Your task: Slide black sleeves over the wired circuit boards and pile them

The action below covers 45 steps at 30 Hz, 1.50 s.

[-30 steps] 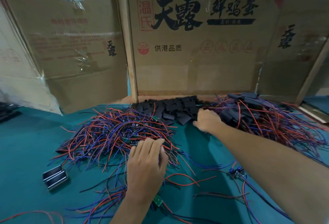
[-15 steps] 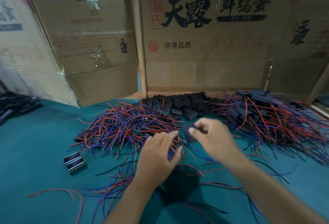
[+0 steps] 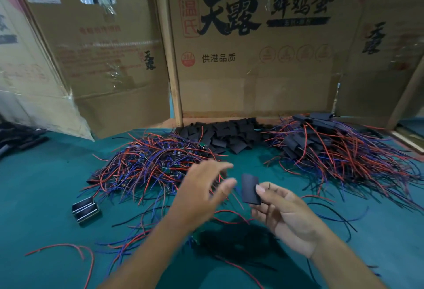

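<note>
My right hand (image 3: 282, 213) pinches one flat black sleeve (image 3: 250, 188) between thumb and fingers, held upright above the green table. Just left of it, my left hand (image 3: 202, 193) hovers with fingers spread and nothing in it, a little blurred. Behind the left hand lies a tangled heap of bare circuit boards with red and blue wires (image 3: 149, 164). A loose heap of black sleeves (image 3: 227, 135) sits at the back centre. At the right lies the pile of sleeved boards (image 3: 332, 148), wires fanning out.
Cardboard box walls (image 3: 252, 70) close off the back and both sides. A small black metal part (image 3: 86, 209) lies at the left on the green table (image 3: 46, 185). Stray wires (image 3: 68, 248) trail along the near edge. More black pieces (image 3: 18, 137) lie far left.
My right hand took a black sleeve from the back heap and drew it toward me. My left hand lifted off the wire heap and opened beside the sleeve.
</note>
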Each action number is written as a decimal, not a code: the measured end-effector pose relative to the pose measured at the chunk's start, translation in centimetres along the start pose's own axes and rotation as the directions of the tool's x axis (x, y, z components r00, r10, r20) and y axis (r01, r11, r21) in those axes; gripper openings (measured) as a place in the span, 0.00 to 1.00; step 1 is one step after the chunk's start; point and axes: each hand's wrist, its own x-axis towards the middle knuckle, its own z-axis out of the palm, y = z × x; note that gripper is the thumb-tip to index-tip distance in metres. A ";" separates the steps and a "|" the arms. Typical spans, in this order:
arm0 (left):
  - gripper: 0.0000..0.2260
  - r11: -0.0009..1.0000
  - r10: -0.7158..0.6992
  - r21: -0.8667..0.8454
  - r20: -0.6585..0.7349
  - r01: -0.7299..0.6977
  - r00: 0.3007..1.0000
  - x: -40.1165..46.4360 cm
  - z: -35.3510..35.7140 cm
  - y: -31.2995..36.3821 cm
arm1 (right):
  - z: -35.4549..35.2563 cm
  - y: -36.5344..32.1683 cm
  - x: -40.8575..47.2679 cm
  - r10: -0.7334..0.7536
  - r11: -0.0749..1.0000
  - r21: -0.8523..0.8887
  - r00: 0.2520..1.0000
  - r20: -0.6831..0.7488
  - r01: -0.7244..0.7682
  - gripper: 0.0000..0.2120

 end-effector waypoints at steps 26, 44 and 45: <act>0.09 0.980 -0.134 0.135 -0.099 0.146 0.986 13.1 -9.2 -6.2 | -1.4 1.7 0.6 -0.379 0.044 -0.991 0.920 0.104 0.130 0.15; 0.12 -0.375 -0.567 -0.920 0.323 0.111 0.758 0.0 -1.3 1.4 | 0.6 1.4 0.4 -0.115 0.858 -0.513 0.972 -0.207 -0.008 0.20; 0.11 -0.353 -0.591 -0.931 0.295 0.089 0.750 0.1 -1.7 1.1 | 0.5 1.2 0.3 -0.126 0.855 -0.519 0.975 -0.183 0.013 0.20</act>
